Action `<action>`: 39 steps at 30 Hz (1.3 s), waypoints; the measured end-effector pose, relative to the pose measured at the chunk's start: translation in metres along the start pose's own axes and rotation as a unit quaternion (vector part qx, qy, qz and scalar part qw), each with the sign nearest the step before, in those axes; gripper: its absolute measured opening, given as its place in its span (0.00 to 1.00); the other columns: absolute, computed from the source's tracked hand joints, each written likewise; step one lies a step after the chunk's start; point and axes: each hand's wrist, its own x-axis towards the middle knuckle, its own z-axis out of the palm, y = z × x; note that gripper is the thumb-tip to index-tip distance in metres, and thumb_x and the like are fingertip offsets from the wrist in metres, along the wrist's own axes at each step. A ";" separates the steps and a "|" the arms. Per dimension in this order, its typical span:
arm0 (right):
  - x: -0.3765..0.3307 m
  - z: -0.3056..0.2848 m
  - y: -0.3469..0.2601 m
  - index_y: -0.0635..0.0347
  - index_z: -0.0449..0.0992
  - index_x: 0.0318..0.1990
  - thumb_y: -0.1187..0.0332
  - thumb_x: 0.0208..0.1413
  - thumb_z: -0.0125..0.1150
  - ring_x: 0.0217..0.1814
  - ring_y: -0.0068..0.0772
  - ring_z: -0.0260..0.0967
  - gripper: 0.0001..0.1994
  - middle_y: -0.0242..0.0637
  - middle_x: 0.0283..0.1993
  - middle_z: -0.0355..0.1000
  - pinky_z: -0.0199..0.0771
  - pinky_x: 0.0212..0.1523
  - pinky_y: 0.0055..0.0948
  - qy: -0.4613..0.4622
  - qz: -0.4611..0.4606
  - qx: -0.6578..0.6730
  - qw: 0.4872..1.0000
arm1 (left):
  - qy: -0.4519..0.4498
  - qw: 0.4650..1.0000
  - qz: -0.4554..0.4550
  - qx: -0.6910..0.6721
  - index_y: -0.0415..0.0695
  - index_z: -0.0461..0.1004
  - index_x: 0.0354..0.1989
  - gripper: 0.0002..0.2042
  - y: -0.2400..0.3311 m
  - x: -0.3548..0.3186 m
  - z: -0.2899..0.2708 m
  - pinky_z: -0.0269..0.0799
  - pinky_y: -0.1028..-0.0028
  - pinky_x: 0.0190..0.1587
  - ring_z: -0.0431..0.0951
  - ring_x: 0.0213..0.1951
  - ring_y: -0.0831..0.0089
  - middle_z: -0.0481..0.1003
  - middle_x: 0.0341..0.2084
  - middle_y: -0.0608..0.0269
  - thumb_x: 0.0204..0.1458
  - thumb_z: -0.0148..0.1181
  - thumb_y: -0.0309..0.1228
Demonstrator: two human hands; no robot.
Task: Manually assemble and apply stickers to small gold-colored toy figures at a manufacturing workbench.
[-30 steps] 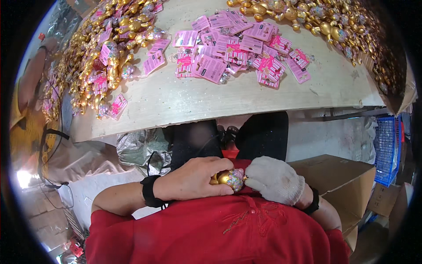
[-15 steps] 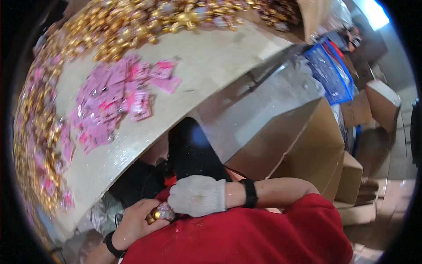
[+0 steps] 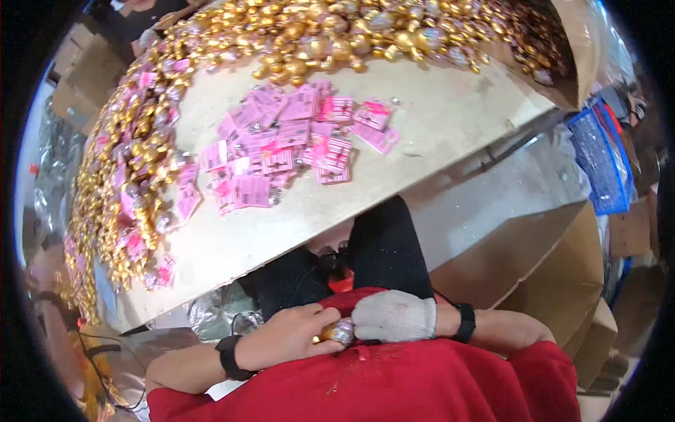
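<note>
Close against my red shirt, my left hand (image 3: 292, 334) is bare and curled round a small shiny ornament (image 3: 342, 332), gold at one end and silvery, glittering at the other. My right hand (image 3: 397, 316), in a white knit glove, is closed at the silver end and meets the ornament there. Its fingertips are turned inward and hidden. Beyond my lap, a pile of pink printed cards (image 3: 278, 137) with small silvery bits lies on the pale tabletop (image 3: 232, 246). Heaped gold ornaments (image 3: 337, 39) line the table's far side and run down its left side.
An open cardboard box (image 3: 541, 260) stands at my right, below the table edge. Further right is a blue-edged clear plastic bag (image 3: 601, 162). Another person (image 3: 151, 17) is partly visible at the far left, with a light glove near the heap. Silvery plastic (image 3: 225, 313) lies under the table.
The view has swung, so the table, cards and my hands sit further right in the picture. Both hands stay together at the ornament.
</note>
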 end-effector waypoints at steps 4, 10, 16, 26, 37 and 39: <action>0.001 0.005 0.003 0.58 0.69 0.29 0.63 0.50 0.53 0.34 0.45 0.68 0.08 0.42 0.28 0.66 0.70 0.36 0.38 0.018 -0.035 0.032 0.999 | -0.011 1.000 0.017 -0.011 0.41 0.65 0.41 0.18 -0.006 -0.001 0.004 0.70 0.60 0.33 0.73 0.31 0.52 0.70 0.27 0.50 0.51 0.60 0.42; 0.004 -0.003 0.000 0.60 0.70 0.31 0.59 0.58 0.49 0.36 0.50 0.68 0.13 0.45 0.30 0.68 0.67 0.39 0.43 -0.048 0.115 0.153 0.980 | 0.011 1.000 0.006 -0.027 0.41 0.66 0.42 0.19 -0.005 -0.004 0.001 0.70 0.61 0.35 0.74 0.33 0.52 0.70 0.30 0.50 0.50 0.61 0.41; 0.038 -0.058 -0.015 0.61 0.69 0.51 0.66 0.49 0.61 0.48 0.41 0.69 0.21 0.46 0.44 0.69 0.69 0.47 0.35 0.057 0.176 0.180 0.966 | 0.183 0.979 -0.057 -0.073 0.42 0.70 0.45 0.18 0.002 -0.030 -0.041 0.72 0.71 0.35 0.76 0.33 0.66 0.73 0.33 0.57 0.49 0.64 0.36; 0.016 -0.067 -0.003 0.68 0.75 0.43 0.78 0.45 0.56 0.40 0.26 0.73 0.14 0.38 0.38 0.75 0.74 0.41 0.25 0.234 0.312 0.407 0.826 | 0.683 0.601 -0.164 0.381 0.35 0.66 0.55 0.25 -0.084 -0.190 -0.188 0.67 0.65 0.52 0.72 0.49 0.62 0.71 0.49 0.52 0.47 0.63 0.27; 0.030 -0.057 -0.003 0.62 0.76 0.41 0.70 0.49 0.60 0.40 0.37 0.74 0.12 0.40 0.39 0.75 0.73 0.42 0.29 0.062 0.295 0.145 0.943 | 0.435 0.868 -0.178 0.162 0.50 0.47 0.68 0.52 -0.119 0.021 -0.128 0.45 0.42 0.62 0.42 0.67 0.42 0.46 0.66 0.43 0.36 0.68 0.56; 0.026 -0.058 -0.001 0.62 0.76 0.40 0.68 0.49 0.59 0.42 0.43 0.73 0.12 0.42 0.39 0.74 0.72 0.44 0.33 0.080 0.318 0.140 0.934 | 0.395 0.879 -0.223 0.146 0.51 0.45 0.69 0.54 -0.103 0.047 -0.125 0.41 0.35 0.60 0.35 0.68 0.37 0.42 0.67 0.44 0.34 0.66 0.61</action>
